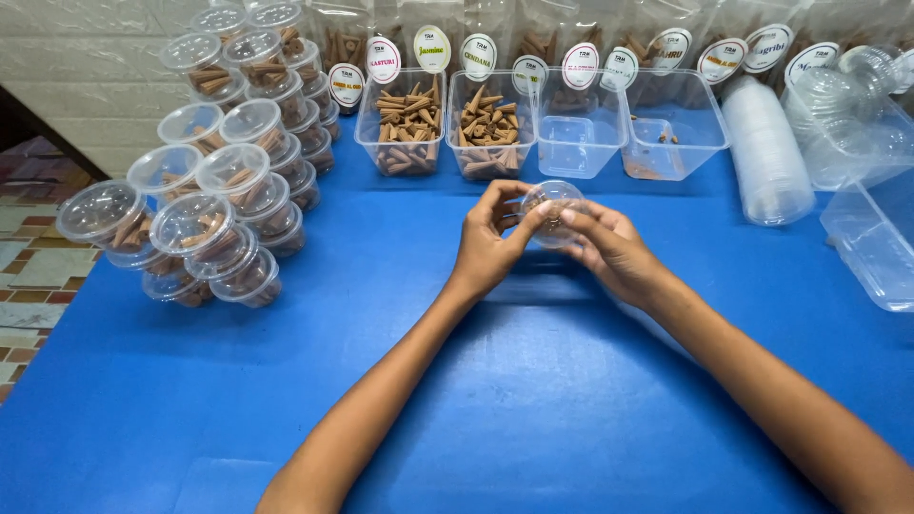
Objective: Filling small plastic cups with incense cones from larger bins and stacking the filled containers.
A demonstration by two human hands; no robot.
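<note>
The person holds a small clear plastic cup (553, 211) between both hands, above the middle of the blue table (476, 400). The left hand (487, 246) pinches its left edge with curled fingers. The right hand (609, 249) grips its right edge the same way. The cup sits right between them, so neither hand is closer. It is round, thin and see-through, and looks empty, though that is hard to tell.

Straight ahead, past the cup, two clear square tubs (447, 124) hold brown cone sticks that look dry and rough. Two more tubs (628, 128) beside them are almost empty. On the left, well apart from the hands, round lidded cups (205, 190) filled with brown cones stand stacked. On the right lies a stack of clear lids (766, 152).
</note>
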